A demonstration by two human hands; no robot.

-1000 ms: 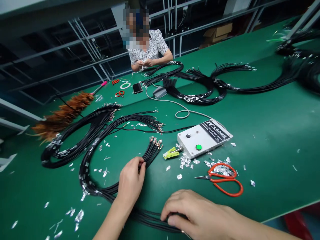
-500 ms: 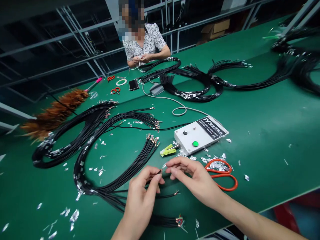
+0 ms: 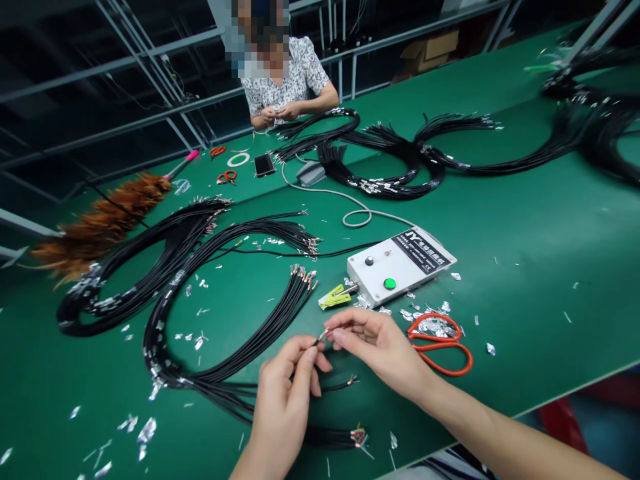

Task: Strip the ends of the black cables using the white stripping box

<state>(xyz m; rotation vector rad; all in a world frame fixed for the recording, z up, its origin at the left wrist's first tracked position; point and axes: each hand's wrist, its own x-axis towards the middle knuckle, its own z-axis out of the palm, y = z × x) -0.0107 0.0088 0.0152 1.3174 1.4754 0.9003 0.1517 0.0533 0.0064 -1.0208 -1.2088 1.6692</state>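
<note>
My left hand (image 3: 287,387) pinches a black cable (image 3: 316,343) close to its stripped end. Thin pale wires stick out from that end, and my right hand (image 3: 367,340) has its thumb and forefinger closed on them. Behind my left hand lies the cable bundle (image 3: 215,373), its black cables curving round to a fan of bare wire ends. One cable end with coloured wires (image 3: 350,381) shows below my right hand. Lower down rests a cluster of cut cable ends (image 3: 358,437). Orange-handled scissors (image 3: 443,347) lie beside my right wrist, with their blades hidden.
A white control box (image 3: 395,267) with a green button and a yellow-green clip (image 3: 335,297) stands ahead. Foil scraps (image 3: 435,325) litter the green table (image 3: 540,267). A feather duster (image 3: 105,220) lies left. Across the table, a person (image 3: 287,80) handles a thin cord near more cable bundles (image 3: 390,180).
My right fingers have come in from beside the wire end and closed on it. My left hand still pinches the cable. The whole view has shifted slightly.
</note>
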